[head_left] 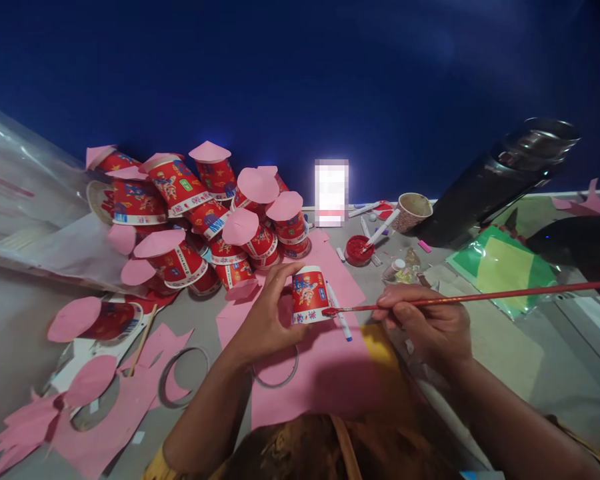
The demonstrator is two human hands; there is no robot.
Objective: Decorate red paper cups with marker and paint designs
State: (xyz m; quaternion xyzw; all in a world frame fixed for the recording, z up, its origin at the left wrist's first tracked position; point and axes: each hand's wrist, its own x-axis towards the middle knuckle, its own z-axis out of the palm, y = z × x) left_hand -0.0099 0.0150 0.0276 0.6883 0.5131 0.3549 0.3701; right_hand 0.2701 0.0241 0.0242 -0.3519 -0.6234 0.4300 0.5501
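A red printed paper cup [309, 293] stands over the pink paper sheet, with my left hand [273, 310] wrapped round its left side. My right hand [427, 327] pinches a long red-handled paintbrush [510, 293], held nearly level. The brush's red-coated tip touches or nearly touches the cup's lower right edge, on its white patterned band. Behind the cup lies a white marker [340, 313] with a blue end. An open tub of red paint [359, 251], with a white stick leaning in it, stands beyond my right hand.
Red cups with pink paper cone tops [180, 220] are heaped at the back left. Rolls of tape [166, 380] and cut pink paper [110, 427] lie at left. A black flask [495, 180] leans at right behind a green packet [500, 267]. A bright pixelated screen [331, 193] stands at the wall.
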